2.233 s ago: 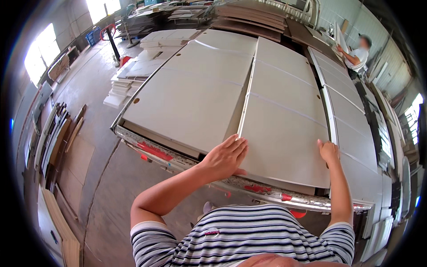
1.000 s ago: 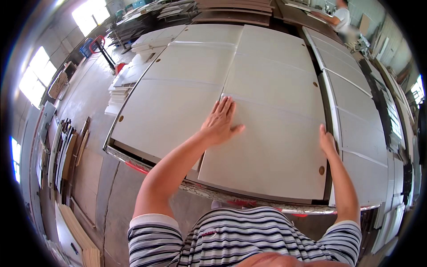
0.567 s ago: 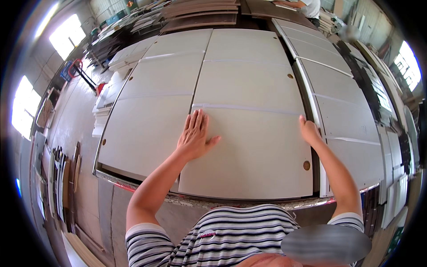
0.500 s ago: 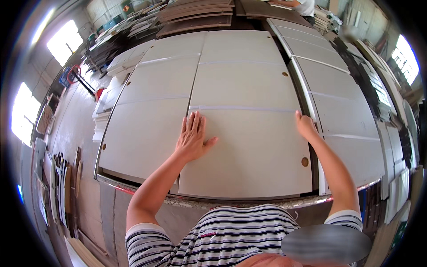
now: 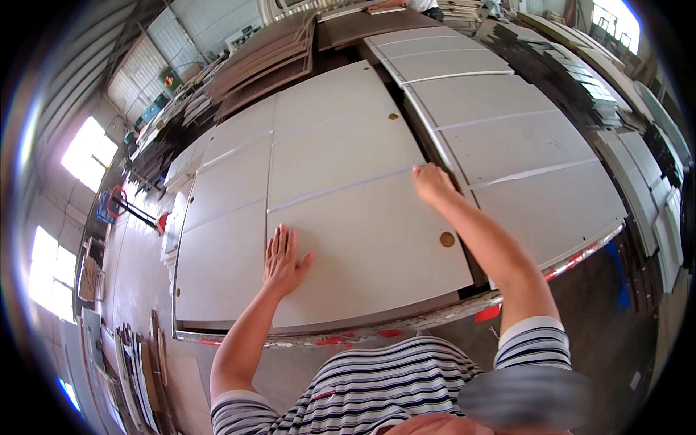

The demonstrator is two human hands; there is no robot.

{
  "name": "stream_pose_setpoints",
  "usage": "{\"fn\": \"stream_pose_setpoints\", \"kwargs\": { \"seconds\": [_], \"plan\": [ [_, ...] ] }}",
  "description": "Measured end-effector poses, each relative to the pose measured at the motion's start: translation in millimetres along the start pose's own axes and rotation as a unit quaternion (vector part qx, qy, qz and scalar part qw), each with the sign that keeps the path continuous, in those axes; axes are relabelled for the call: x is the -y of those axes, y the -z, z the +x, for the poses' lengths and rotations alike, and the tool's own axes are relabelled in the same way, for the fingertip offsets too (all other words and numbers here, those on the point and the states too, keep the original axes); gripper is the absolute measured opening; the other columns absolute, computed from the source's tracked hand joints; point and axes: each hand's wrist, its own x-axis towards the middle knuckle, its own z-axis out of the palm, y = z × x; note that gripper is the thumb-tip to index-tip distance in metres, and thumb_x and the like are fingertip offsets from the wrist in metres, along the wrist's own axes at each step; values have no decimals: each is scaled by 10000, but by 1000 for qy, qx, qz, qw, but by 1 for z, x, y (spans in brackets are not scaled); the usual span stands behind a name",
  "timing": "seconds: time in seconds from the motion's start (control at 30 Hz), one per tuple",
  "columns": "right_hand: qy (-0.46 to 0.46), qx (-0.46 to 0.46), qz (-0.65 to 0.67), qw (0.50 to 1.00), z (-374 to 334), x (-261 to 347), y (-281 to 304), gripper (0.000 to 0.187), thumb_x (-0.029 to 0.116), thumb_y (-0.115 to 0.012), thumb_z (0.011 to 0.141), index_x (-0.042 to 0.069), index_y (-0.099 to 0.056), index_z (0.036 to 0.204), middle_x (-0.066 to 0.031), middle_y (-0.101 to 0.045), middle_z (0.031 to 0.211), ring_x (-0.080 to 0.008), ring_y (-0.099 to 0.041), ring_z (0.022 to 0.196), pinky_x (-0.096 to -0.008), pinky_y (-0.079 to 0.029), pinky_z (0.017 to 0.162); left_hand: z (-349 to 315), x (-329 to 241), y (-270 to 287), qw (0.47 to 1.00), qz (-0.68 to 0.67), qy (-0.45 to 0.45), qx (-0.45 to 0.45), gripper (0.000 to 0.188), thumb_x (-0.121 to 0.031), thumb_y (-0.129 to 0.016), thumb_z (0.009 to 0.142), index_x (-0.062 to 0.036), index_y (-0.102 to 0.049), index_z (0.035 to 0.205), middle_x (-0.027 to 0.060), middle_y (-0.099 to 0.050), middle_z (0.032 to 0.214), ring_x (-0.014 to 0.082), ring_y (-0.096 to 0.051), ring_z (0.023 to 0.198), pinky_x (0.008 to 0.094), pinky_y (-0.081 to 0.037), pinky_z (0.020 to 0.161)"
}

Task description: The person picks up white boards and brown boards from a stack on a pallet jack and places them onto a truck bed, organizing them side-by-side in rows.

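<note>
In front of me lies a white rectangular panel (image 5: pixel 362 254), flat in a row of like panels, with a round brown spot (image 5: pixel 446 239) near its right edge. My left hand (image 5: pixel 286 264) rests flat near the panel's left edge, fingers stretched and thumb apart. At the panel's far right corner my right hand (image 5: pixel 433 183) is closed, fingers curled; what they grip, if anything, is hidden. A thin pale strip (image 5: pixel 348 190) runs along the panel's far edge between the two hands.
More white panels (image 5: pixel 225 225) lie to the left, and another row (image 5: pixel 500 145) to the right across a dark gap. Stacked brown boards (image 5: pixel 268 65) stand at the back. A worn front rail (image 5: pixel 362 335) edges the table. Far off, a person's arm (image 5: pixel 386 4) shows.
The view has turned, so the table appears slanted. My left hand remains flat on the panel; my right hand stays closed at its far right corner.
</note>
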Motion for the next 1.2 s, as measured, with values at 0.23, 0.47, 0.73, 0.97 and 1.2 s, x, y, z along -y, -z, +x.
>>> {"fn": "stream_pose_setpoints", "kwargs": {
  "seconds": [0.23,0.47,0.73,0.97,1.2],
  "plan": [
    [107,63,-23,992,-19,-3,22,412,325,-442,996,-9,-632,1144,-188,-626,1135,-311,-606,1109,-419,-558,836,-34,-22,-9,999,-4,47,-14,779,-515,-408,964,15,-190,1492,225,-161,1561,336,-127,1462,426,-115,1184],
    [373,-75,-112,918,-94,-26,85,260,215,-559,934,-3,-563,1076,-151,-628,986,-305,-638,880,-417,-526,757,-23,-17,-17,999,-6,34,-24,759,-521,-399,966,-13,-208,1497,188,-186,1566,311,-161,1457,422,-146,1178],
    [322,89,226,915,-310,-192,141,114,71,-583,919,-10,-627,985,-108,-654,754,-217,-671,677,-299,-493,617,-38,-24,-10,993,-20,111,-18,762,-542,-353,972,-33,-175,1510,168,-161,1578,291,-124,1469,411,-124,1184],
    [44,84,433,896,-387,-322,125,191,88,-511,974,-56,-636,981,-147,-698,816,-175,-688,736,-292,-527,675,-50,-178,3,998,-33,55,29,776,-560,-357,961,-31,-194,1504,166,-132,1583,285,-87,1476,450,-86,1183],
    [183,221,321,903,-369,-373,106,120,92,-598,916,1,-643,979,-102,-674,746,-194,-685,682,-274,-515,645,-62,-249,2,998,-34,-4,-56,655,-479,-410,982,-75,-292,1484,108,-243,1564,242,-181,1460,395,-147,1178]
  ]
}}
